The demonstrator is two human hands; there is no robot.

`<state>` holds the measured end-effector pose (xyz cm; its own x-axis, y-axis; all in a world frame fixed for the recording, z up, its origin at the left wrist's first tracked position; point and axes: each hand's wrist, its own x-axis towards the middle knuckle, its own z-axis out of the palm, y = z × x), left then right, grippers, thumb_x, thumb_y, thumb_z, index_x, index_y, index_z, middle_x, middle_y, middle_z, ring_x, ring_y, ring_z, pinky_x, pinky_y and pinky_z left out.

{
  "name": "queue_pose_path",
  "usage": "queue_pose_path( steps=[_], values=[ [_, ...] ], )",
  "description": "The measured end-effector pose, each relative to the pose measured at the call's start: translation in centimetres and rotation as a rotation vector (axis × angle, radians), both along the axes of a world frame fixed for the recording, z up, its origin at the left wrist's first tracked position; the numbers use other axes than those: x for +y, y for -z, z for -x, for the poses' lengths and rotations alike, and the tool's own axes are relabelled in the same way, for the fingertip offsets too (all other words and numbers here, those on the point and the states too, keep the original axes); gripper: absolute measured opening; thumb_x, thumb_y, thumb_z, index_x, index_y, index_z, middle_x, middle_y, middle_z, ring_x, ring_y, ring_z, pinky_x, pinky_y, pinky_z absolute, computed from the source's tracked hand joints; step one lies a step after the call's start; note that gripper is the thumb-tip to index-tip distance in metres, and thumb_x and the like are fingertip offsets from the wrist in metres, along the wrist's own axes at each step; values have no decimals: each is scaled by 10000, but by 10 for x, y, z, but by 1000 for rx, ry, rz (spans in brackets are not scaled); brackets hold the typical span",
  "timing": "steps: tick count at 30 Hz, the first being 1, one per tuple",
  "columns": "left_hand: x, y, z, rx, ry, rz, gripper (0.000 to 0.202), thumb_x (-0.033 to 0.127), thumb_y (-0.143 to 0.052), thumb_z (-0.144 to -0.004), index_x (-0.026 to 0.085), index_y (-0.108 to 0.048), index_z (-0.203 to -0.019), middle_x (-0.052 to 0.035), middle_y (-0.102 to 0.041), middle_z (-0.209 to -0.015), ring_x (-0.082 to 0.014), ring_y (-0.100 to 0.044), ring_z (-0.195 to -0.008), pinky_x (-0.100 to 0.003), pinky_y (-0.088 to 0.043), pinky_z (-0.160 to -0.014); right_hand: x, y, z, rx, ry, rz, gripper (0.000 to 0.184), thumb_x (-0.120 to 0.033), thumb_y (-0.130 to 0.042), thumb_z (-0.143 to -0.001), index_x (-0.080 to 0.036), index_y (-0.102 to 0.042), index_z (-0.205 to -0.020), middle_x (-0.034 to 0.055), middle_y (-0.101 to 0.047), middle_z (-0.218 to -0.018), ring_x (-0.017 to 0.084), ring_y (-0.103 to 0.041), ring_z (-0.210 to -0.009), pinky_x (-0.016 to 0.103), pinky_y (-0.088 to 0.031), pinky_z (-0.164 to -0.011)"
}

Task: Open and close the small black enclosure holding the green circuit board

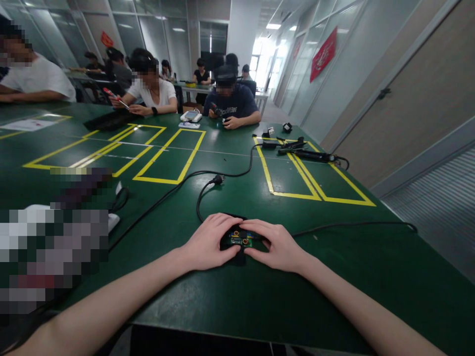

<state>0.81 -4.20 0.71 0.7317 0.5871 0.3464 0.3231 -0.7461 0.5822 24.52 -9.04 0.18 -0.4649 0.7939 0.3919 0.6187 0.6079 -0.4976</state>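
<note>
Near the front of the green table, a small circuit board with copper-coloured ring coils lies in what looks like a black housing. My left hand grips its left side, thumb at the near edge and fingers curved over the far edge. On the opposite side my right hand holds it the same way. The fingertips of both hands nearly meet at the top. A black cable with a plug curves up from behind the left hand. Part of the board is hidden under the fingers.
Yellow tape rectangles mark the green table. A long black cord crosses it. Black tools and adapters lie at the far right. Blurred items sit at the left. Across the table a person handles small parts.
</note>
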Motion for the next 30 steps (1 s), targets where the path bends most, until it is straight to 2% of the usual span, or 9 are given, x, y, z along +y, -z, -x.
queue_pose_path(
  steps=[3, 6, 9, 15, 19, 22, 25, 27, 30],
  values=[
    [2, -1, 1, -11, -18, -5, 412, 214, -657, -887, 212, -598, -1295, -95, -682, -1253, -273, -617, -1173, -463, -504, -1054, -1, -1, 4, 2, 27, 35, 473, -341, -788, -842, -236, -670, -1288, 100, -741, -1259, 262, -739, -1115, 391, -609, -948],
    [8, -3, 6, -5, -34, -17, 253, 179, -596, -917, 213, -665, -1157, -81, -678, -1165, -247, -621, -1117, -415, -542, -993, -2, -4, 8, -9, 53, 71, 442, -289, -778, -830, -245, -678, -1259, 82, -735, -1232, 246, -746, -1053, 369, -615, -895],
    [16, -4, 11, 17, -41, -50, 163, 184, -614, -899, 214, -701, -1033, -70, -655, -1122, -243, -622, -1101, -394, -555, -960, -4, -9, 10, -41, 72, 94, 456, -221, -744, -808, -235, -677, -1258, 81, -718, -1223, 237, -750, -985, 351, -625, -821],
    [20, -5, 17, 91, -83, -7, 184, 247, -607, -921, 216, -710, -1069, -47, -630, -1106, -172, -661, -881, -296, -572, -779, -7, -11, 9, -95, 66, 78, 475, -198, -686, -809, -231, -671, -1282, 87, -700, -1228, 218, -736, -910, 344, -619, -777],
    [20, -6, 15, 163, -65, -47, 216, 250, -551, -962, 219, -697, -1119, -26, -632, -1023, -138, -634, -753, -259, -539, -713, -5, -11, 7, -120, 81, 77, 491, -198, -660, -823, -230, -655, -1313, 92, -693, -1250, 209, -728, -889, 351, -617, -784],
    [20, -6, 16, 216, -48, -81, 254, 267, -504, -1004, 223, -673, -1188, -26, -642, -1021, -146, -644, -759, -259, -533, -718, -4, -12, 6, -103, 78, 79, 498, -196, -645, -842, -239, -633, -1337, 88, -689, -1275, 173, -701, -778, 335, -610, -733],
    [24, -5, 18, 222, -60, -93, 279, 288, -486, -1025, 236, -645, -1248, -34, -656, -1051, -162, -666, -816, -263, -539, -750, -2, -13, 2, -81, 88, 88, 483, -228, -634, -877, -245, -599, -1358, 98, -654, -1336, 110, -613, -598, 302, -575, -618],
    [28, -4, 20, 211, -74, -89, 284, 317, -490, -1033, 239, -632, -1266, -29, -668, -1019, -168, -668, -824, -266, -541, -758, 0, -14, -4, -59, 120, 101, 439, -238, -614, -900, -246, -592, -1338, 102, -634, -1343, 87, -571, -546, 286, -544, -563],
    [34, -3, 24, 188, -95, -71, 263, 356, -527, -1021, 226, -644, -1217, -16, -682, -953, -166, -659, -787, -261, -527, -717, 5, -14, -16, -32, 153, 99, 308, -210, -589, -907, -228, -617, -1213, 80, -675, -1181, 103, -579, -569, 277, -515, -545]
  ],
)
